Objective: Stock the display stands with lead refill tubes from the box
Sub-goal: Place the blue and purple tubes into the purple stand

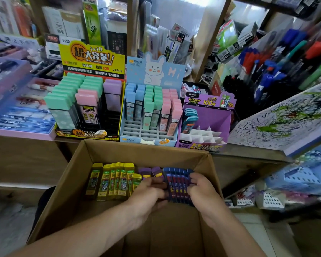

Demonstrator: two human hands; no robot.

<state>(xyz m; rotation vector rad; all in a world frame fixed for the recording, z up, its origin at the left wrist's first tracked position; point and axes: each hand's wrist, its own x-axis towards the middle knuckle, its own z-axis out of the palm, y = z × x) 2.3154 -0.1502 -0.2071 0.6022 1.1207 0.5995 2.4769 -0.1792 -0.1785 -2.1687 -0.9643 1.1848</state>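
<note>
An open cardboard box (107,151) sits in front of me. Inside it lie several yellow lead refill tubes (111,180), a few purple ones (150,172) and a row of several dark blue tubes (178,184). My left hand (148,193) and my right hand (200,190) grip that blue row from either side, fingers curled round its ends. Behind the box stand three display stands: a yellow one (89,134) with green, pink and purple tubes, a light blue rabbit one (148,136) partly filled, and a purple one (208,119) holding a few teal-capped tubes.
The stands rest on a wooden counter (248,153). Flat pen boxes (19,115) lie at the left. A scribbled test pad (285,119) leans at the right, with pen racks (278,67) behind it. Packed shelves fill the background.
</note>
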